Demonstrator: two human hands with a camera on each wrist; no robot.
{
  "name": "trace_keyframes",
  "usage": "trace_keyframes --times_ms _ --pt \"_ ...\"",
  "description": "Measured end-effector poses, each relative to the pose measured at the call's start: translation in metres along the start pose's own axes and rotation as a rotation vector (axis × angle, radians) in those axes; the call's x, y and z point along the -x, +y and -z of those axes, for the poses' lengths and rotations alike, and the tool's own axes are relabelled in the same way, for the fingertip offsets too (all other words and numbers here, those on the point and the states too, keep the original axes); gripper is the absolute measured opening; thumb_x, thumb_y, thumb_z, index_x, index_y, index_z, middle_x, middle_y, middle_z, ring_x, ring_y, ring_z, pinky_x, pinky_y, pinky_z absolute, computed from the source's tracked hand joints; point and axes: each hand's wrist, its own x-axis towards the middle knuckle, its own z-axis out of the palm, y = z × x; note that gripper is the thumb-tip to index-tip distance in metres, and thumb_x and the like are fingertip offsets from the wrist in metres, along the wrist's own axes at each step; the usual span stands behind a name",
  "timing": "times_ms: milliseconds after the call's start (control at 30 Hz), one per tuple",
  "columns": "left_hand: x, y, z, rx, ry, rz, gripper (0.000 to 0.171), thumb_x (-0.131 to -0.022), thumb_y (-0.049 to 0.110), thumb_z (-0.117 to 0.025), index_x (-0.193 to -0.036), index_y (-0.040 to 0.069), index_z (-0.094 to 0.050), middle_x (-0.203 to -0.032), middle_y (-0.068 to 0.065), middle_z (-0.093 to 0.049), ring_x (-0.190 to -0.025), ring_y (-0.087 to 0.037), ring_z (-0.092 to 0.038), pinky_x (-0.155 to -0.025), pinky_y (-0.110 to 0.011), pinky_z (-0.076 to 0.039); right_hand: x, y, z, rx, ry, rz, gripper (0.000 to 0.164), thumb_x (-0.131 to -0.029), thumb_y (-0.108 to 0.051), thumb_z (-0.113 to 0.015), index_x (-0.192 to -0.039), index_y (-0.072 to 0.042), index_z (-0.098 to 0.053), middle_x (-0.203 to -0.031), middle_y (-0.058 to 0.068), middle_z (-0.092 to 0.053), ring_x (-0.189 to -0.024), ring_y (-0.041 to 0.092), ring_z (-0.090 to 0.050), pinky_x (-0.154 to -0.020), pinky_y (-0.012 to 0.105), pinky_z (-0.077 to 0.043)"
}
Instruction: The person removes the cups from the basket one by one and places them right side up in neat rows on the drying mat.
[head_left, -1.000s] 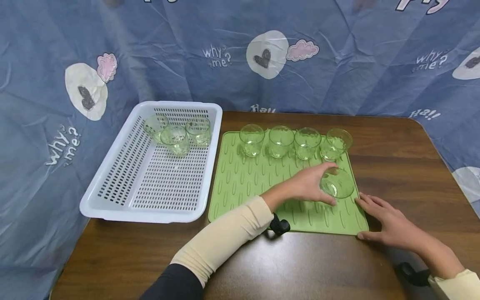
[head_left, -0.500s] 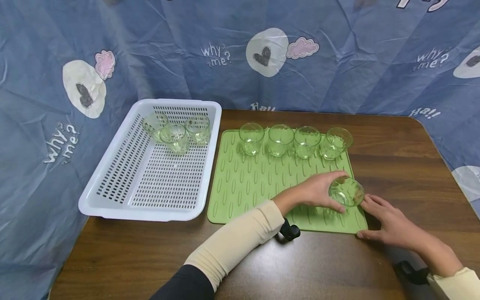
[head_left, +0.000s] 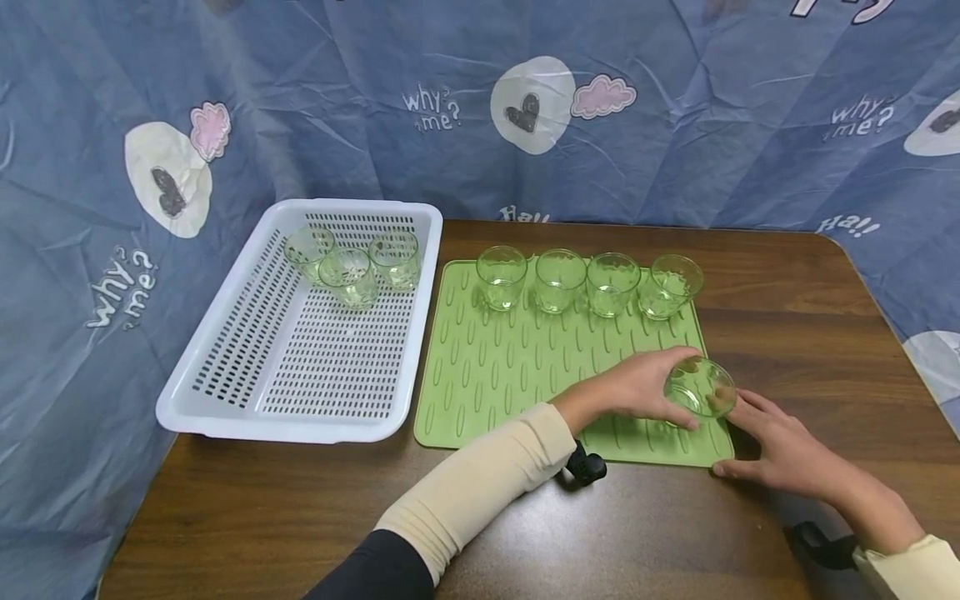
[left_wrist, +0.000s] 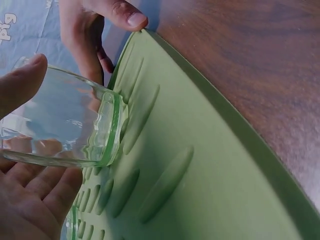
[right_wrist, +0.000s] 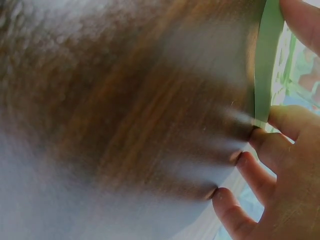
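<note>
My left hand (head_left: pixel 648 385) grips a clear green-tinted drinking glass (head_left: pixel 701 387) by its side, over the front right corner of the green drying mat (head_left: pixel 480 375). In the left wrist view the thumb and fingers lie on opposite sides of the glass (left_wrist: pixel 60 120), its base right at the ridged mat surface. My right hand (head_left: pixel 783 446) rests at the mat's right edge, its thumb at the front corner. Seen from the right wrist, the right fingertips (right_wrist: pixel 227 200) touch the wooden table beside the mat's edge. Several matching glasses (head_left: pixel 502 279) stand upright in a row along the mat's back edge.
A white perforated plastic basket (head_left: pixel 247 427) stands left of the mat, with 3 more glasses (head_left: pixel 352 279) near its back. Blue printed cloth (head_left: pixel 337 108) hangs behind the wooden table (head_left: pixel 555 533).
My left hand has moved the glass rightward and toward me, from the mat's right side to near its front right corner. The right hand has stayed in place.
</note>
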Motion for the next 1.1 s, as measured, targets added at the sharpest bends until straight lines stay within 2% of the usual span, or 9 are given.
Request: trace_keyframes --times_ms 133,267,500,700,833,1033,1100 --pt "-0.0026 0.0009 -0.0009 0.007 -0.003 0.012 0.094 -0.076 0.041 -0.085 -0.153 0.026 -0.033 -0.144 0.006 -0.056 -0.129 -0.008 -0.054 -0.106 -0.020 -0.044 0.0006 -0.0009 -0.0005 0.005 0.007 -0.004 0.097 -0.063 -0.035 -0.092 -0.147 -0.011 -0.048 -0.136 0.025 -0.058 -0.125 0.044 -0.044 -0.083 0.072 -0.046" --pt "-0.0041 -0.0002 -0.0018 0.028 -0.006 0.021 0.096 -0.076 0.041 -0.085 -0.154 0.026 -0.031 -0.146 0.005 -0.054 -0.132 -0.010 -0.053 -0.107 -0.022 -0.044 0.0011 -0.0008 -0.0007 0.013 -0.003 -0.021 0.096 -0.065 -0.036 -0.091 -0.147 -0.011 -0.048 -0.139 0.023 -0.056 -0.130 0.039 -0.042 -0.085 0.071 -0.046" --pt "-0.0041 -0.0021 -0.0023 0.068 -0.042 0.018 0.099 -0.078 0.038 -0.084 -0.156 0.026 -0.025 -0.148 0.000 -0.052 -0.133 -0.012 -0.052 -0.108 -0.024 -0.045 0.0006 -0.0016 -0.0002 -0.003 -0.013 -0.021 0.096 -0.065 -0.037 -0.091 -0.147 -0.010 -0.048 -0.139 0.025 -0.056 -0.126 0.044 -0.043 -0.086 0.072 -0.046" --pt "-0.0030 -0.0015 -0.0027 0.072 -0.063 -0.014 0.103 -0.080 0.033 -0.083 -0.158 0.022 -0.016 -0.153 -0.001 -0.047 -0.141 -0.013 -0.046 -0.116 -0.025 -0.037 0.0008 -0.0009 0.0009 -0.005 0.013 -0.010 0.096 -0.064 -0.035 -0.091 -0.146 -0.010 -0.049 -0.135 0.025 -0.058 -0.122 0.045 -0.045 -0.085 0.071 -0.047" --pt "-0.0019 -0.0007 -0.0022 0.066 -0.066 -0.012 0.108 -0.080 0.033 -0.083 -0.160 0.022 -0.011 -0.155 0.002 -0.045 -0.144 -0.012 -0.042 -0.119 -0.024 -0.032 0.0003 -0.0017 0.0013 -0.007 0.011 -0.012 0.094 -0.064 -0.035 -0.091 -0.144 -0.008 -0.050 -0.135 0.025 -0.059 -0.122 0.046 -0.046 -0.086 0.071 -0.046" --pt "-0.0008 0.0018 0.0007 0.003 -0.062 -0.015 0.114 -0.081 0.038 -0.081 -0.161 0.019 -0.003 -0.156 0.007 -0.044 -0.148 -0.010 -0.035 -0.122 -0.021 -0.025 -0.0003 -0.0039 0.0016 -0.009 -0.002 -0.009 0.093 -0.063 -0.033 -0.091 -0.143 -0.005 -0.051 -0.136 0.025 -0.058 -0.123 0.047 -0.046 -0.086 0.071 -0.046" --pt "0.0003 0.0025 0.0018 -0.022 -0.060 -0.014 0.115 -0.081 0.041 -0.081 -0.161 0.016 -0.002 -0.158 0.005 -0.040 -0.150 -0.010 -0.032 -0.122 -0.020 -0.023 -0.0005 -0.0043 0.0017 -0.006 0.003 -0.007 0.094 -0.063 -0.032 -0.092 -0.143 -0.005 -0.051 -0.136 0.025 -0.058 -0.122 0.047 -0.047 -0.085 0.071 -0.047"
